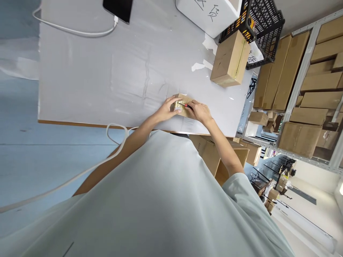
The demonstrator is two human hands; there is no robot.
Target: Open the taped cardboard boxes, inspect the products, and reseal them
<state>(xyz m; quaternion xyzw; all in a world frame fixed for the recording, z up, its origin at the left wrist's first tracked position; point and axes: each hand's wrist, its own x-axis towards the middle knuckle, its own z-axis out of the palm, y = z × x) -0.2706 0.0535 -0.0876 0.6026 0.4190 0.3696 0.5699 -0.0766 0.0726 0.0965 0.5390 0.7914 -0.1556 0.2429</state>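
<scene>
A small cardboard box (184, 112) with shiny clear tape on its top lies near the table's front edge, in front of my body. My left hand (165, 110) grips its left end, fingers at the far side and thumb at the near side. In my right hand (200, 111) is a slim tool with a red and black handle (187, 105), its tip pointing left over the taped top. The tip is too small to tell whether it is a blade or whether it touches the tape. Part of the box is hidden under my right hand.
A larger cardboard box (226, 62) stands at the table's right, beside torn white paper scraps (198, 66). Behind it are a white bin (207, 14) and a black crate (265, 28). A phone (118, 9) with a white cable lies far left. Shelves (288, 114) of cartons stand right.
</scene>
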